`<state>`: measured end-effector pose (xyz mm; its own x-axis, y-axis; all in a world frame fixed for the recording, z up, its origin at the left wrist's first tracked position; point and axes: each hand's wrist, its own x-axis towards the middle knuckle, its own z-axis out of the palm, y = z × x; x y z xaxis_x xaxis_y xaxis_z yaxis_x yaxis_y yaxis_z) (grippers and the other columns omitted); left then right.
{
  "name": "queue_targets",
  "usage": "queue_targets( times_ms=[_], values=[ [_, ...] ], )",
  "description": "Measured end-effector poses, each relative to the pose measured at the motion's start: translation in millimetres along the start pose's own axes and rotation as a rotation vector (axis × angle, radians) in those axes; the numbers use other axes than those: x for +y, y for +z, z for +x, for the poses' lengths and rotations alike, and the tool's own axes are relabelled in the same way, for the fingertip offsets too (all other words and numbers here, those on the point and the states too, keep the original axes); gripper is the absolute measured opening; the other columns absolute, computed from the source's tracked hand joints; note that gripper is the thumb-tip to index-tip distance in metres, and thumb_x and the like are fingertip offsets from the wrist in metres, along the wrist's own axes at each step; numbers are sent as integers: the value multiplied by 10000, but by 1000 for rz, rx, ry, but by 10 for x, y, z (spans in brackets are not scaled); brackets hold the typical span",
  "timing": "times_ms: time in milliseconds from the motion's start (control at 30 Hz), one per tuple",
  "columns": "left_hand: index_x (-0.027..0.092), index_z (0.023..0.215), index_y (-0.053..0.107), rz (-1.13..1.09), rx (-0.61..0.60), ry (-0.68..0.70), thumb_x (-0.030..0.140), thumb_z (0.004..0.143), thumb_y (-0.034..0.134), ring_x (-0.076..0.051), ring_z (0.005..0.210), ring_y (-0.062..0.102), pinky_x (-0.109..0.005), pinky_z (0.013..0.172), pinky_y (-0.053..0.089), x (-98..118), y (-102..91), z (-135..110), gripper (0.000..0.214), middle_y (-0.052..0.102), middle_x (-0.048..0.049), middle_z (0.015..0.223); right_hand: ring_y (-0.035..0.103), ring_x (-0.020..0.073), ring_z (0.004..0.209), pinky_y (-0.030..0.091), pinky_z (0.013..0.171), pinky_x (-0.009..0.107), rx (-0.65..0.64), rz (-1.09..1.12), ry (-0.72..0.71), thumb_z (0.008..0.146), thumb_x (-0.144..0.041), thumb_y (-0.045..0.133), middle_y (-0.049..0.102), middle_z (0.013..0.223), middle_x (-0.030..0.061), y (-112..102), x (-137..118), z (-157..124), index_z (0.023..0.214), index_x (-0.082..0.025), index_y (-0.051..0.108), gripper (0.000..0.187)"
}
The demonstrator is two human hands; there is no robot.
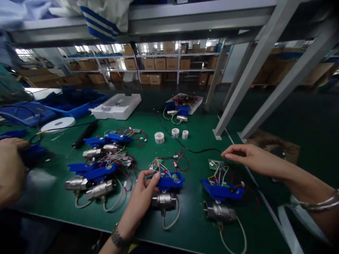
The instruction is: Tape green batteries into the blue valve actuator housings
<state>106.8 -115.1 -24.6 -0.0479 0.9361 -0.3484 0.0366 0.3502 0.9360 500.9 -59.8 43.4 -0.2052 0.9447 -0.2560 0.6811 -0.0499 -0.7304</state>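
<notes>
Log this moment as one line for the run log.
left hand: touching middle valve assembly | right hand: over wires of right valve assembly | other person's hand: far left | surface: green mat

The left hand (144,192) covers the left end of the blue valve housing (169,181). The right forearm runs off the right edge. A co-worker's hand (10,169), blurred and cut by the left edge, hides most of a blue object (33,153), possibly another housing. Shelf box labels are too small to read.
</notes>
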Motion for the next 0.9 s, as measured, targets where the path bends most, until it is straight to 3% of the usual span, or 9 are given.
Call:
queue_targets(
  times_ms=[67,167,267,333,433,533,667,800,900],
  values=[
    [205,1253,590,171,12,42,741,836,736,-209,646,640,-292,605,436,49,-66,0,695,672,32,688,681,294,909,568,820,417,-51,-83,26,966,-737,681,716,1011,96,-3,159,-201,1032,-210,793,543],
    [209,1316,590,529,162,217,714,895,681,-270,790,693,-383,729,501,110,-162,-41,664,752,-34,883,687,263,913,567,765,363,-161,-134,54,995,-633,717,715,1065,61,101,292,-487,1157,-260,784,412],
    [206,1240,645,681,405,544,623,920,708,-311,981,700,-454,884,520,147,-136,-148,530,754,-90,1081,690,246,980,583,819,364,-137,-249,-9,1008,-473,688,707,1155,28,234,307,-671,1245,-325,772,291],
    [217,1149,686,673,439,802,483,950,736,-267,961,694,-414,897,525,173,-2,-260,336,741,-68,1048,685,225,995,580,867,374,-36,-349,-119,1056,-418,580,705,1146,12,290,278,-719,1163,-335,797,256],
    [225,1086,701,568,137,1062,247,956,747,-175,859,696,-288,792,539,224,325,-446,140,740,-19,957,673,226,1002,568,880,396,136,-473,-266,1091,-391,478,703,1110,27,313,228,-712,1102,-305,803,336],
    [203,1054,711,468,-154,1102,157,926,755,-153,838,703,-241,734,546,260,638,-568,143,750,-18,924,647,281,970,529,837,458,244,-529,-312,1048,-339,451,691,1050,78,306,179,-677,1070,-238,792,356],
    [212,1103,729,417,-227,1050,153,928,766,-151,815,695,-241,715,551,259,861,-603,189,756,-24,931,590,273,902,475,796,438,271,-511,-355,1061,-331,436,641,943,74,309,-13,-744,922,-203,719,340],
    [254,1356,659,418,-351,934,259,889,854,-145,827,689,-242,713,579,261,1002,-649,506,753,-70,1249,582,183,941,446,833,342,263,-350,-434,1130,-289,462,636,1008,-1,387,-362,-998,1017,-239,689,258],
    [231,1273,695,409,-453,822,280,911,817,-135,684,651,-231,617,523,271,1107,-722,385,782,-40,1036,573,141,907,422,799,290,219,-149,-484,1113,-207,508,627,965,-33,536,-513,-1189,981,-233,674,214]
  ],
)
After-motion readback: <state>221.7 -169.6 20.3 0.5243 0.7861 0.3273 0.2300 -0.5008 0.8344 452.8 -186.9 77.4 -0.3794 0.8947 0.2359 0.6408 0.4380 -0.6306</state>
